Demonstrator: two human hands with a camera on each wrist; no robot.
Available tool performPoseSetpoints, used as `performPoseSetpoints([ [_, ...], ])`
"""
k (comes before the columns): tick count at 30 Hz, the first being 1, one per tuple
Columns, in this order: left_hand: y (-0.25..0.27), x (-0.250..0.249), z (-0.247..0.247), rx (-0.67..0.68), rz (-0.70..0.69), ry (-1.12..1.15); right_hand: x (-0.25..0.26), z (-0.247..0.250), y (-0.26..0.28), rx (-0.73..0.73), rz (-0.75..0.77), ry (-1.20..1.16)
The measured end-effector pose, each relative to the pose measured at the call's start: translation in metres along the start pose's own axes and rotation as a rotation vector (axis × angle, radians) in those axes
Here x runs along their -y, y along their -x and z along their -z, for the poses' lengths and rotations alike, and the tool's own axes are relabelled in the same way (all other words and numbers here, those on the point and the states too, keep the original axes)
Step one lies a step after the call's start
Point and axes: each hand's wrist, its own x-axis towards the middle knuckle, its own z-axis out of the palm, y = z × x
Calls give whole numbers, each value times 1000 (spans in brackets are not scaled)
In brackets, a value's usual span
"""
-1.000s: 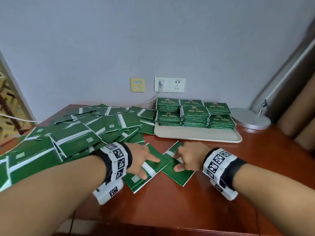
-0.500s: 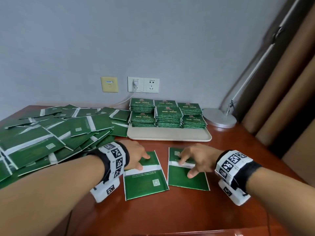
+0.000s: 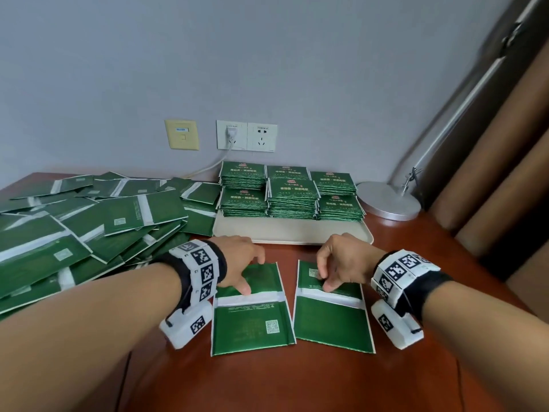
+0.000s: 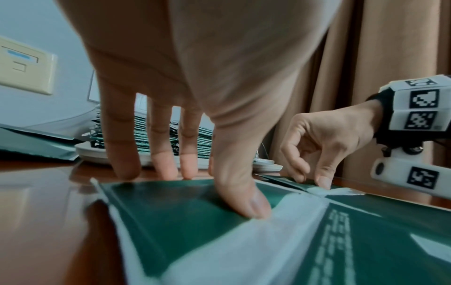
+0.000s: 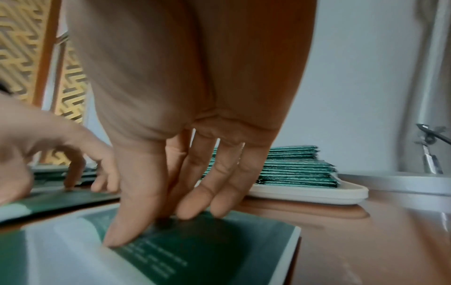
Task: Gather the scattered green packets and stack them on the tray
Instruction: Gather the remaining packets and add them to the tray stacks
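Two green packets lie flat side by side near the table's front, the left packet [image 3: 252, 319] and the right packet [image 3: 331, 319], each with a white band across it. My left hand [image 3: 251, 275] stands on the left one: thumb pressing beside the band, straight fingers [image 4: 158, 169] touching its far edge. My right hand [image 3: 325, 279] presses thumb and fingertips [image 5: 195, 212] on the right packet [image 5: 219, 241]. Behind them a cream tray [image 3: 292, 233] carries several neat stacks of packets [image 3: 292, 197]. A loose heap of packets [image 3: 89, 227] covers the table's left.
A round metal lamp base [image 3: 386, 200] sits right of the tray, its arm rising toward brown curtains [image 3: 505, 188]. Wall sockets [image 3: 246, 135] with a plugged cable are behind the tray. Bare wood table [image 3: 297, 382] lies in front of the two packets.
The two packets have turned from slanted and touching to straight and parallel, a little apart. Both hands have lifted from lying flat onto their fingertips. The view has swung right.
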Motion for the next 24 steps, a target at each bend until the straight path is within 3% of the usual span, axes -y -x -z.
performPoseSetpoints([
  [9, -14, -10, 16, 138, 89, -140, 12, 8, -16, 131, -18, 249],
  [18, -20, -18, 26, 138, 130, -222, 27, 13, -28, 241, -30, 336],
  [24, -26, -15, 24, 130, 127, -175, 20, 11, -33, 233, -46, 287],
])
